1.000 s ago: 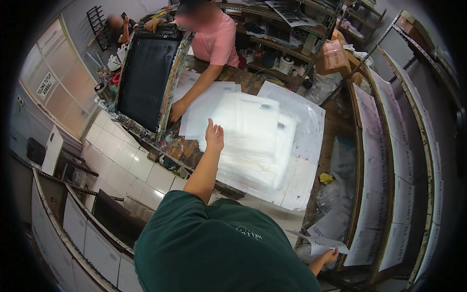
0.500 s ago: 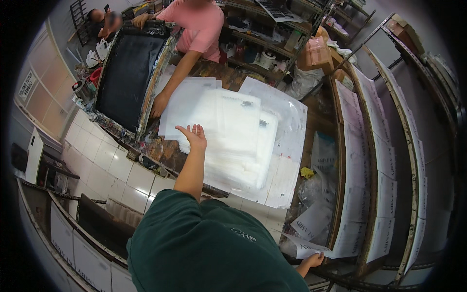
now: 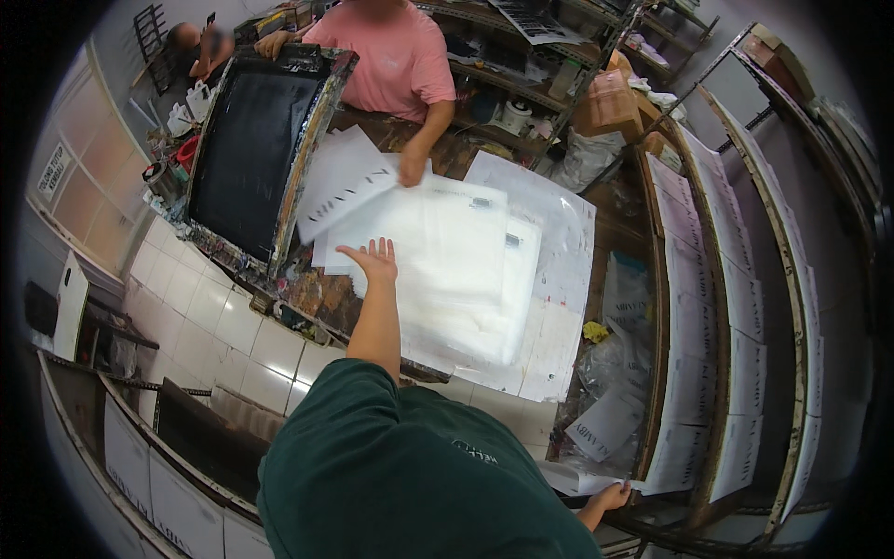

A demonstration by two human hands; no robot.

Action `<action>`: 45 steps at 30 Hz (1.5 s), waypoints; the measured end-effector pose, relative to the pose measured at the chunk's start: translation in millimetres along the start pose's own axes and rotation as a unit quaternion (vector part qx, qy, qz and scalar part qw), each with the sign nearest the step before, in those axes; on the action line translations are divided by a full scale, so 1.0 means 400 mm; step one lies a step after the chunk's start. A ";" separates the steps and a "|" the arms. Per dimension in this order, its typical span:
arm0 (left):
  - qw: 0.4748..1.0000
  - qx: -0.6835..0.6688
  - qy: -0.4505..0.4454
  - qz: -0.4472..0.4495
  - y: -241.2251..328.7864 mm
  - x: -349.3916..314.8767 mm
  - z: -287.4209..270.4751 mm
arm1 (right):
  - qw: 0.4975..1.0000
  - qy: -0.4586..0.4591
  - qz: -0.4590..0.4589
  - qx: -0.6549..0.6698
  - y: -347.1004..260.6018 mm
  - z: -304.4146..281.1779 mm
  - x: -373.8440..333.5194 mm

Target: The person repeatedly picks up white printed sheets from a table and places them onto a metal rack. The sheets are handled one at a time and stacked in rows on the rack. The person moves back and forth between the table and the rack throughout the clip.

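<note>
My left hand [image 3: 377,259] is held out palm up with its fingers spread, empty, beside a stack of translucent white sheets [image 3: 447,279]. Low on the right, my right hand [image 3: 610,498] pinches the edge of a white sheet [image 3: 575,480] by the end of a rack. Part of that sheet is hidden behind my body. Across the table, a co-worker's hand [image 3: 413,168] grips a sheet with dark lettering [image 3: 346,197], tilted over the stack's far left corner. The co-worker's other hand [image 3: 272,44] rests on a raised, dark screen-printing frame [image 3: 251,154].
Drying racks [image 3: 712,373] lined with printed sheets stand along the right. Crumpled clear plastic and a yellow scrap [image 3: 594,331] lie near them. Cardboard boxes [image 3: 610,107] and shelves fill the back. Another rack [image 3: 121,447] stands at lower left. A second person [image 3: 209,51] is far left.
The co-worker's hand has moved right from beside the frame, and a lettered sheet now shows, lifted and turned. My left hand stays spread. My right hand's sheet has shifted lower.
</note>
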State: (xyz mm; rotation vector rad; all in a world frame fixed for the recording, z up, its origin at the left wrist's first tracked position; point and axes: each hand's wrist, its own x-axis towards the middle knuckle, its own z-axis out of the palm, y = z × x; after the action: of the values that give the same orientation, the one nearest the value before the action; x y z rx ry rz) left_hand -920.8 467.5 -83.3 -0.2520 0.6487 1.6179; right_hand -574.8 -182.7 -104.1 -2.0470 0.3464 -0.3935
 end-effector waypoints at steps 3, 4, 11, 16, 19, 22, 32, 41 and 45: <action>0.997 0.051 -0.008 -0.057 -0.056 0.050 0.017 | 0.999 0.003 0.007 -0.040 -0.089 0.007 -0.027; 0.996 0.061 -0.031 -0.053 -0.097 0.103 -0.003 | 1.000 -0.007 -0.008 -0.018 -0.102 0.010 -0.028; 0.958 0.230 -0.156 -0.069 -0.398 0.059 0.044 | 0.999 0.016 -0.041 0.012 -0.177 -0.004 -0.120; 0.878 0.290 -0.314 -0.218 -0.522 -0.387 0.178 | 0.997 0.073 0.032 -0.004 -0.116 0.068 -0.210; 0.812 0.318 -0.388 -0.298 -0.554 -0.664 0.143 | 0.990 0.121 0.072 0.005 -0.076 0.063 -0.316; 0.760 0.351 -0.438 -0.328 -0.575 -0.840 0.048 | 0.971 0.146 0.185 0.033 -0.012 0.012 -0.433; 0.638 0.360 -0.536 -0.419 -0.655 -1.164 -0.414 | 0.909 0.224 0.350 -0.013 0.447 -0.184 -0.679; 0.533 0.355 -0.604 -0.475 -0.718 -1.082 -0.840 | 0.775 0.284 0.369 -0.428 0.999 -0.445 -0.749; 0.510 0.463 -0.565 -0.454 -0.710 -1.001 -0.983 | 0.719 0.263 0.362 -0.532 1.184 -0.550 -0.776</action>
State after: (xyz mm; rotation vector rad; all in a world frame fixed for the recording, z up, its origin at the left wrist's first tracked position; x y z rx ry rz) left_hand -661.7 -74.1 -270.6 1.0711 0.1324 0.0056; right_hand -985.8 -456.1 -458.4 -2.5522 2.0560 -0.2799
